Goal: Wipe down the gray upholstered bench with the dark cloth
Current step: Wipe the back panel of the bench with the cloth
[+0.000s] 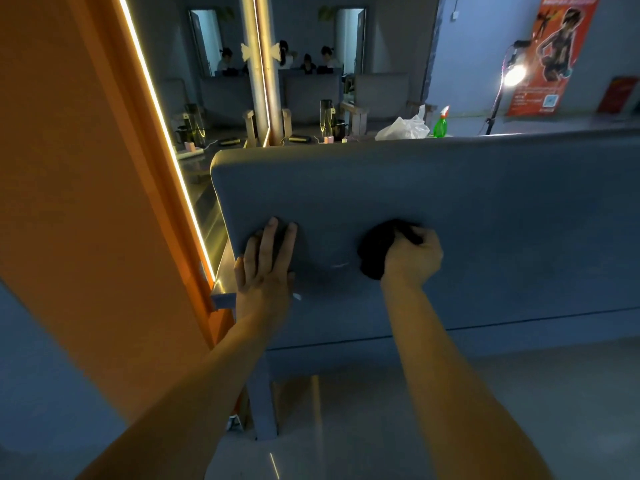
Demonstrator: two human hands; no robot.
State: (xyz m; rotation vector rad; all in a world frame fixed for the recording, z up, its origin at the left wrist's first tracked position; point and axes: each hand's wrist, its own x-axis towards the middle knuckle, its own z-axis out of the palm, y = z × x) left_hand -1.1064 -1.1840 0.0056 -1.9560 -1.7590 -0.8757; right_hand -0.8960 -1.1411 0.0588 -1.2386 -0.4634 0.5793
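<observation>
The gray upholstered bench fills the middle and right of the head view, and I face the flat back of its backrest. My right hand grips a bunched dark cloth and presses it against the padding low on the backrest. My left hand lies flat with straight fingers on the backrest near its left edge, a forearm's width left of the cloth.
An orange pillar with a lit strip and a mirror stands just left of the bench. Beyond the bench top sit a white plastic bag and a green spray bottle. A lamp on a stand shines at the back right.
</observation>
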